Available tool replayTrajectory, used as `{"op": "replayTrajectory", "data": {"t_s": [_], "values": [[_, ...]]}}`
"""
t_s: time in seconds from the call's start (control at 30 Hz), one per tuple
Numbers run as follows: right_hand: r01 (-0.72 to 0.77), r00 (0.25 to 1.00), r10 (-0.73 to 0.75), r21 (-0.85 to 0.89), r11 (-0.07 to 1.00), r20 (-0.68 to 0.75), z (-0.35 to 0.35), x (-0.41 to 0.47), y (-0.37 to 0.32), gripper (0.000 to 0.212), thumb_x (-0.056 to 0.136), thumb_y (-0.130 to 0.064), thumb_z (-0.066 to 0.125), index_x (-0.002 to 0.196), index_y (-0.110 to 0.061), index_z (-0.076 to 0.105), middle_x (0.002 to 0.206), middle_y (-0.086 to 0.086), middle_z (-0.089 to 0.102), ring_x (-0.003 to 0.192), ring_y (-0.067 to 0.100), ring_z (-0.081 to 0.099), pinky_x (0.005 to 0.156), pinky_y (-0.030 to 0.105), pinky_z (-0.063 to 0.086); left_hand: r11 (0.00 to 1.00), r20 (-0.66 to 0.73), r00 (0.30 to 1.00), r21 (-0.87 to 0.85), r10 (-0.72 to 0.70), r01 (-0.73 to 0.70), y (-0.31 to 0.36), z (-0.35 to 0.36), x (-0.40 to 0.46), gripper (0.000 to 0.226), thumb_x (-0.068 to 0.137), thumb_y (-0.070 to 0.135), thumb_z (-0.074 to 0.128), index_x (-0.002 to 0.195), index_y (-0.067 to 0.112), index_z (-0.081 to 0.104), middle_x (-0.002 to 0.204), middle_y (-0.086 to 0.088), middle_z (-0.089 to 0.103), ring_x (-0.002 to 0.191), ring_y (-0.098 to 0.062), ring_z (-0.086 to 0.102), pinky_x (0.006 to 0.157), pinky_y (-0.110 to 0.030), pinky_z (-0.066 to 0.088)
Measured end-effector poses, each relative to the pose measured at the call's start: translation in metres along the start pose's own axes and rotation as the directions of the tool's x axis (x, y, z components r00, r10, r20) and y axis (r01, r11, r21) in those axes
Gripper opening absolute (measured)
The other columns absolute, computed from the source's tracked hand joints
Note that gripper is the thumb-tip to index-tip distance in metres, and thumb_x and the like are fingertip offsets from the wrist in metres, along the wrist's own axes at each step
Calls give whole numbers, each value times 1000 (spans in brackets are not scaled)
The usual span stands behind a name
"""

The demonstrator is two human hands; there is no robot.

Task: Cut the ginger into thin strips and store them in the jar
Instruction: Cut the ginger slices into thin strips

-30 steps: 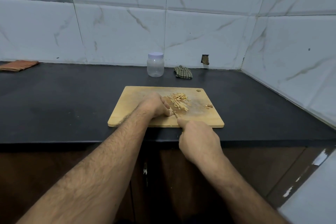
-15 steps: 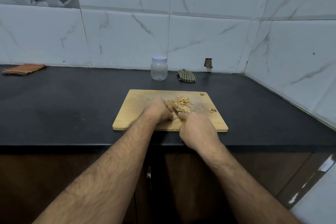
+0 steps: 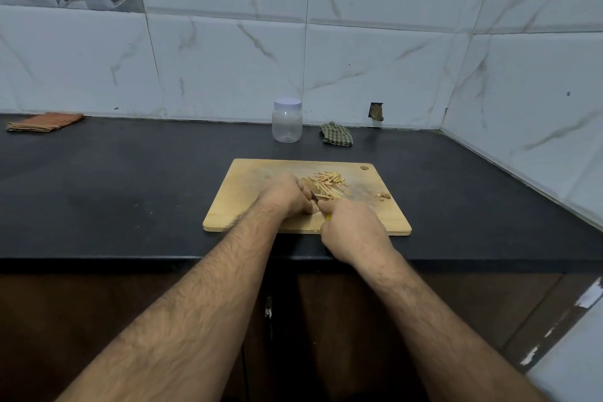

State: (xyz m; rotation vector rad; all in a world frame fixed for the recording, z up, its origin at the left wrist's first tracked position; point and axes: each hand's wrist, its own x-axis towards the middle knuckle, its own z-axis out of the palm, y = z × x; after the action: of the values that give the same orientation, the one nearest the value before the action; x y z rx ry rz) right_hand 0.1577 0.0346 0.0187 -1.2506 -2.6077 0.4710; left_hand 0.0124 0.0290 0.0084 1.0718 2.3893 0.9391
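Note:
A wooden cutting board (image 3: 248,192) lies on the black counter with a pile of thin ginger strips (image 3: 328,184) on its right half. My left hand (image 3: 287,194) is curled on the board beside the pile and holds down a ginger piece that its fingers mostly hide. My right hand (image 3: 350,228) grips a knife; only a short part of the blade (image 3: 315,197) and a bit of yellow handle show between the hands. A clear plastic jar (image 3: 287,122) with a white lid on stands behind the board near the wall.
A few small ginger scraps (image 3: 382,195) lie near the board's right edge. A checked cloth (image 3: 336,134) sits right of the jar, an orange folded cloth (image 3: 44,122) at the far left. Tiled walls close the back and right. The counter's front edge (image 3: 130,259) is near.
My right hand has moved forward onto the board, up against my left hand. The strip pile and the jar have stayed put; the camera tilted down a little.

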Motion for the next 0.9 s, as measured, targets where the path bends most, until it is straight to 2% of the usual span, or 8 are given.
{"op": "replayTrajectory", "data": {"t_s": [0.13,0.27,0.4,0.6,0.73,0.9], "values": [[13,1000,-13,-15,1000,-12,4,-11,4,57,94,-13,51,145,-39,46,134,0,59,116,22,56,90,35,52,1000,3,1000,20,-6,6,0,-1,-1,23,72,22,86,91,24,74,93,10,67,95,-9,58,82,-23,44],[45,999,-45,-87,995,4,6,-31,13,56,96,-13,46,146,-38,42,120,2,62,107,24,58,78,35,51,999,15,1000,33,-7,7,0,-2,0,25,73,21,85,96,23,75,87,11,63,91,-8,55,79,-23,41],[39,999,-37,-117,992,15,-1,-38,14,54,96,-13,48,144,-37,44,119,2,63,107,23,58,79,34,51,1000,25,1000,28,-7,6,2,-2,-4,27,74,21,85,100,21,76,91,10,64,90,-8,55,80,-24,40],[-7,1000,6,-56,998,-10,-6,-19,7,60,91,-8,50,143,-38,49,125,2,64,112,23,59,76,30,47,1000,8,1000,9,-14,14,1,-1,-6,20,72,21,86,86,24,72,88,9,65,91,-10,58,80,-24,43],[5,1000,-5,-4,1000,-23,-8,-15,4,62,89,-7,50,143,-37,49,130,1,62,111,22,59,82,32,52,1000,-19,1000,-10,-7,7,-2,0,-7,21,71,21,87,80,25,68,87,8,65,87,-10,58,75,-23,42],[45,998,-45,15,999,-44,-8,-12,4,59,91,-11,51,143,-38,49,133,1,61,113,22,57,85,33,51,999,-35,999,-41,3,-4,-3,1,-7,24,69,19,88,73,23,65,78,10,64,81,-10,58,68,-23,41]]}}
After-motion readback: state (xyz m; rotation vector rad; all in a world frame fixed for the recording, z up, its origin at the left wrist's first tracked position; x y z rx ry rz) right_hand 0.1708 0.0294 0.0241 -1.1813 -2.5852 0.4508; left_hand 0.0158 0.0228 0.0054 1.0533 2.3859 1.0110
